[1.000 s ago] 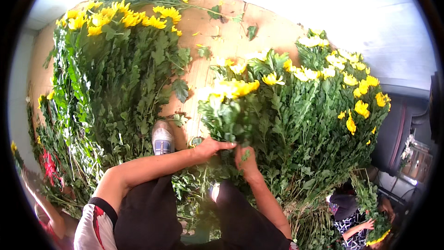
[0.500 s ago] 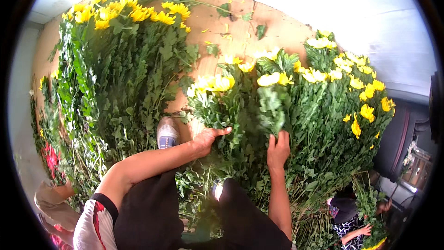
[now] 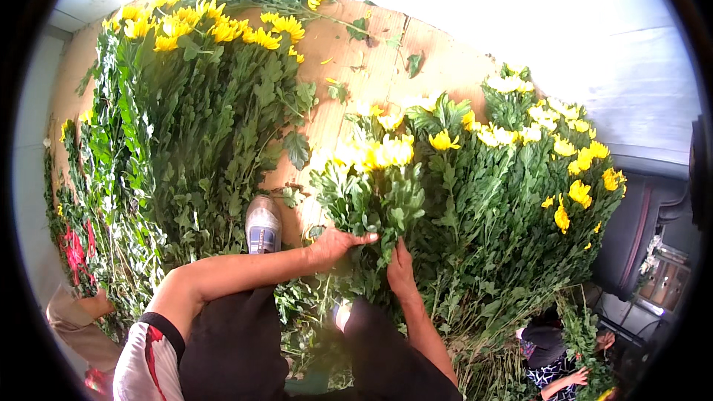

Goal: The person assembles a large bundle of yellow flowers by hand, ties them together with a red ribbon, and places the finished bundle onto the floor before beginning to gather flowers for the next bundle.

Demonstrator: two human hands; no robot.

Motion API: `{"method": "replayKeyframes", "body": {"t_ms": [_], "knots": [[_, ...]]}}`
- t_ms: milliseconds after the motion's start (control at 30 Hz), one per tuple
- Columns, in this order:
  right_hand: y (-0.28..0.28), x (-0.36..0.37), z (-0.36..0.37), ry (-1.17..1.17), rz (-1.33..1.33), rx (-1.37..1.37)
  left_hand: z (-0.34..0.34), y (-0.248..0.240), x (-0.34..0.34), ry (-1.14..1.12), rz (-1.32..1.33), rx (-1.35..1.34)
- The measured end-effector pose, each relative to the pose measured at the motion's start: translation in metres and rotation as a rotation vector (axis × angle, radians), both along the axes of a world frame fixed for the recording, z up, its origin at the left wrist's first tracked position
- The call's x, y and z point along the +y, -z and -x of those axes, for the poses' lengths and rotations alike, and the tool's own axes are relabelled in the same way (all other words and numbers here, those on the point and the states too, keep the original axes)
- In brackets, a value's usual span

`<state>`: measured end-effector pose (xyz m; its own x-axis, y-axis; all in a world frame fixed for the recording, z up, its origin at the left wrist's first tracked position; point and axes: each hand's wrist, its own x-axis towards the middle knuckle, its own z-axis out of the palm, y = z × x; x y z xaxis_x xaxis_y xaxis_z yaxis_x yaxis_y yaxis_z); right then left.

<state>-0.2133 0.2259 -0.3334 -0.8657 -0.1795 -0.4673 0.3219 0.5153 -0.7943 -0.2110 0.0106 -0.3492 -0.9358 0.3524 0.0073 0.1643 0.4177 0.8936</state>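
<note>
My left hand (image 3: 336,246) is closed round the stems of a bunch of yellow chrysanthemums (image 3: 371,154), its thumb stretched across the front. Close by on the right, my right hand (image 3: 402,271) grips chrysanthemum stems against the same bunch; leaves hide most of its fingertips. The blooms of the bunch point away from me, their heads level with each other. To the right lies a broad heap of leafy chrysanthemums (image 3: 475,200) with yellow heads at its far end.
A large pile of chrysanthemums (image 3: 200,119) covers the left side. Fallen leaves and petals dot the brown board (image 3: 386,37). My shoe (image 3: 264,224) stands between the piles. Another person's hand (image 3: 575,377) holds greenery at lower right; a second person (image 3: 85,327) sits at lower left.
My right hand has moved left with its chrysanthemum, from the right heap to the bunch in my left hand. The bunch now looks fuller and sits slightly nearer me.
</note>
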Motion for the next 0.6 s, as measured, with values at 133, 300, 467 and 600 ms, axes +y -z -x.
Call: {"method": "replayKeyframes", "body": {"t_ms": [133, 300, 467, 600], "knots": [[0.004, 0.004, -0.012, 0.025, 0.095, -0.059, -0.006, 0.012, -0.001, 0.030, 0.100, 0.113], [-0.009, -0.018, -0.014, -0.128, 0.055, 0.049, -0.001, -0.003, -0.004, -0.290, -0.375, -0.811], [-0.010, -0.026, -0.013, -0.189, -0.049, -0.016, 0.006, -0.005, -0.003, -0.565, -0.733, -1.581], [-0.019, -0.034, -0.008, -0.293, -0.101, -0.044, -0.004, 0.004, -0.007, -0.560, -0.902, -1.608]]}}
